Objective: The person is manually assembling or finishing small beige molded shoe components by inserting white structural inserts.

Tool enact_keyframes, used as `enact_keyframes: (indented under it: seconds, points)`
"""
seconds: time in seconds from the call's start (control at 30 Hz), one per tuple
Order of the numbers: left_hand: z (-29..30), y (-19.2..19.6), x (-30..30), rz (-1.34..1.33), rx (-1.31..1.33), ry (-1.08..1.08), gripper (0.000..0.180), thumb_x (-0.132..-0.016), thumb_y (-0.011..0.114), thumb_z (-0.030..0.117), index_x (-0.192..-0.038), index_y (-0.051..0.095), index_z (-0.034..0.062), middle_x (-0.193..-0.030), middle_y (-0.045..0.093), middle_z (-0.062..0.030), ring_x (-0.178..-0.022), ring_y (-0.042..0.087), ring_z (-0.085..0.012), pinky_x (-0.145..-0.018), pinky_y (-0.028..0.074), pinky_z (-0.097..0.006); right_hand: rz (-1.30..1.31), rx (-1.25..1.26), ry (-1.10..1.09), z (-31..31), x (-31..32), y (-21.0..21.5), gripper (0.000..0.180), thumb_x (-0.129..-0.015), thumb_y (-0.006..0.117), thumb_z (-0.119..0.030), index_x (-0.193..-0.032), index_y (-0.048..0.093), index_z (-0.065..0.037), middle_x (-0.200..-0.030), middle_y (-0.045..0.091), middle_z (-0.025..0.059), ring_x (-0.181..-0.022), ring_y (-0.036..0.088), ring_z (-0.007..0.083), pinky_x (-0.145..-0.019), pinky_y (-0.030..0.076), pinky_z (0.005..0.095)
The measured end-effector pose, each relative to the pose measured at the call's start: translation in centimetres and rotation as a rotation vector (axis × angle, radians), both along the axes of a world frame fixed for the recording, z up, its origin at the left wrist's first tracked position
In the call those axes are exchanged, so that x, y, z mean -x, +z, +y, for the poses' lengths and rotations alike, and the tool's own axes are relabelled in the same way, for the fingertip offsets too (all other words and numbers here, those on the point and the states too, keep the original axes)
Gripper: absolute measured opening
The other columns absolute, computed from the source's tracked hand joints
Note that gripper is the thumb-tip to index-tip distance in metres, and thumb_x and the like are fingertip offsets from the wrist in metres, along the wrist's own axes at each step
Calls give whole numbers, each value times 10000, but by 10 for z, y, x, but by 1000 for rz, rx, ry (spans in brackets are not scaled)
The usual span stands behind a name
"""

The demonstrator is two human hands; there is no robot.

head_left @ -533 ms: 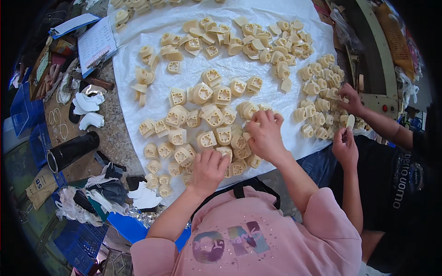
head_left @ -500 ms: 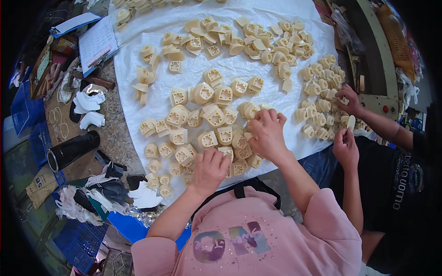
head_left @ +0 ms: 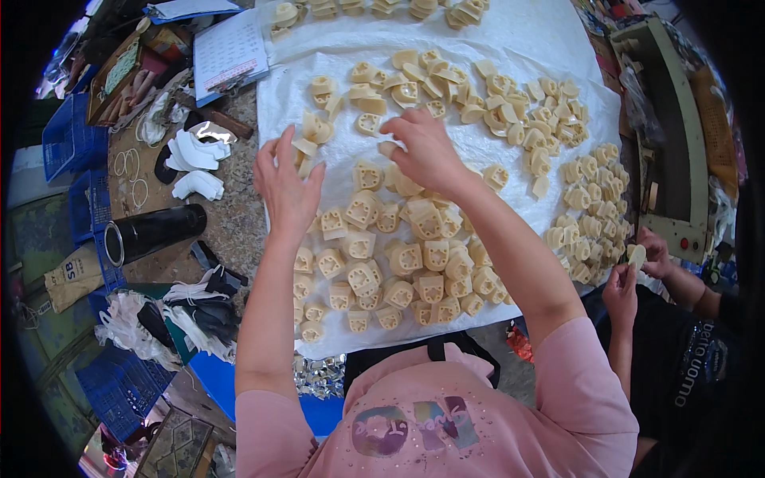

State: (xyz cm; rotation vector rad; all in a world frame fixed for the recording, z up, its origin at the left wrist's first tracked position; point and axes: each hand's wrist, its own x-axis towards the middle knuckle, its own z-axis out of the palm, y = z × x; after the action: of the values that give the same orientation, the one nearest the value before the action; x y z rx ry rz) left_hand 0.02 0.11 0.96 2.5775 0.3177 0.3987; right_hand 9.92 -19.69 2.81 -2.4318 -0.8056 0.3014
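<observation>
Many cream-coloured moulded parts, with flat curved tabs and hollowed ends, lie on a white plastic sheet (head_left: 510, 48). My left hand (head_left: 288, 191) is beside a small stack of these parts (head_left: 317, 127) at the sheet's left side, fingers spread and thumb apart. My right hand (head_left: 426, 151) reaches over the middle, fingers bent and thumb apart from them. By its thumb tip shows a pale cream part (head_left: 387, 149); whether the thumb touches it is unclear. Below both hands lies a dense cluster of parts (head_left: 426, 223), their hollowed ends showing.
At right, a co-worker's hands (head_left: 629, 275) hold a cream part (head_left: 637, 255) beside another group of parts (head_left: 594, 199). Left of the sheet are a black cylinder (head_left: 155, 233), white pieces (head_left: 195, 151), a calendar-like sheet (head_left: 231, 52) and a cloth pile (head_left: 179, 319). Blue crates (head_left: 76, 135) stand farther left.
Both my hands have moved from the near cluster to farther up the sheet, the left also leftward. The view has shifted. The co-worker's hands have come together around a part.
</observation>
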Motion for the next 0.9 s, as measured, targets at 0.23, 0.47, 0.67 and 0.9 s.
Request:
enact_keyframes:
  seconds: [0.23,0.47,0.67,0.9]
  points:
    - [-1,-32,-30,305,56,132,910,-669,799,169,-1418,283,162,-1231,451,-140,-1129,429,-333,-919,368,-481,-284,16,81,84,-16,-17,350,-752,572,-70,-1079,643,-175,-977,551,62,-1006,500,244,-799,388,387]
    - [18,-52,-40,143,66,83,522,-678,756,135,-1159,557,108,-1017,574,-115,-1018,468,-331,-887,389,-401,-497,126,263,91,-36,-23,290,-725,586,-64,-998,645,-142,-994,549,79,-1009,478,267,-798,385,382]
    - [54,-46,-40,54,370,99,389,-689,724,117,-1059,607,104,-889,597,-124,-827,569,-279,-771,461,-366,-73,49,133,40,-24,14,236,-702,556,-71,-924,634,-51,-1000,545,133,-1031,449,309,-882,335,430]
    - [63,-25,-32,-13,914,335,460,-758,713,68,-1183,543,32,-950,615,-96,-831,591,-147,-746,486,-263,-74,507,265,21,9,-8,331,-650,596,-74,-978,640,-66,-982,533,83,-1029,456,239,-895,307,429]
